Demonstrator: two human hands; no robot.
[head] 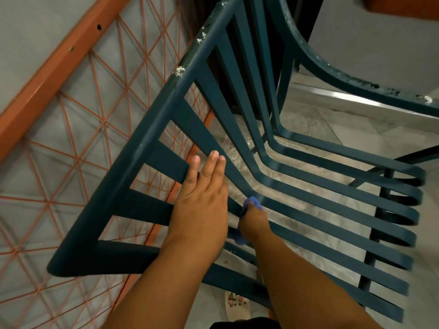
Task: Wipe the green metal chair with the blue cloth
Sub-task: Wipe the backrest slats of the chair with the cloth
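Note:
The green metal chair (147,129) fills the view, its slatted back running from the top rail down to the slatted seat on the right. My left hand (202,200) lies flat with straight fingers on the back slats. Lower, at the bend between back and seat, my right hand (254,222) grips the blue cloth (253,202) and presses it against a slat. Only small parts of the cloth show above and below the hand. White specks dot the top rail and the armrest.
An orange metal frame (47,74) with crossed orange cords stands close on the left. Pale tiled floor (316,129) shows through the slats. A sandalled foot (236,302) is below the seat. A second green armrest (332,74) curves at the upper right.

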